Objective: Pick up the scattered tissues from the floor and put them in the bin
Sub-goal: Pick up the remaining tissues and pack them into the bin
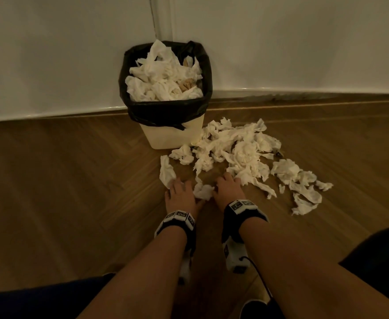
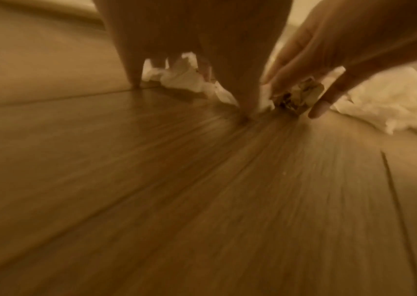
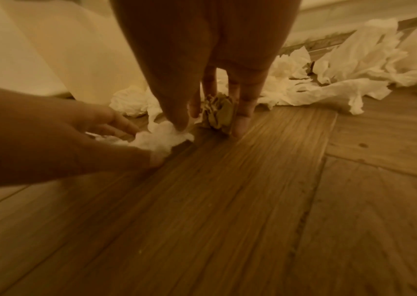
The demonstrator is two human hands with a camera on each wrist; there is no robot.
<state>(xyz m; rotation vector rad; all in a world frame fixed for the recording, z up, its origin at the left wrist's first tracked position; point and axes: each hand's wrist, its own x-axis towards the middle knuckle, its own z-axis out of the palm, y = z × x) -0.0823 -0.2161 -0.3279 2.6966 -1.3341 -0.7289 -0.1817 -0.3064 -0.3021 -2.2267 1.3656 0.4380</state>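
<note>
A cream bin (image 1: 174, 139) with a black liner stands against the wall, heaped with white tissues. More crumpled tissues (image 1: 244, 153) lie scattered on the wooden floor to its right. Both hands reach down to the floor at the near edge of that pile. My left hand (image 1: 179, 184) has its fingers spread on the floor, touching a small white tissue (image 1: 204, 192) that lies between the hands. My right hand (image 3: 212, 120) has its fingers curled down around a brownish crumpled tissue (image 3: 219, 112), and its thumb touches the white tissue (image 3: 161, 138). The same brownish wad (image 2: 298, 98) shows in the left wrist view.
The wall and skirting (image 1: 304, 90) run close behind the bin. A long tissue (image 1: 166, 172) lies left of my left hand, and loose pieces (image 1: 304, 196) trail to the right. Bare wooden floor (image 1: 62, 180) spreads to the left and toward me.
</note>
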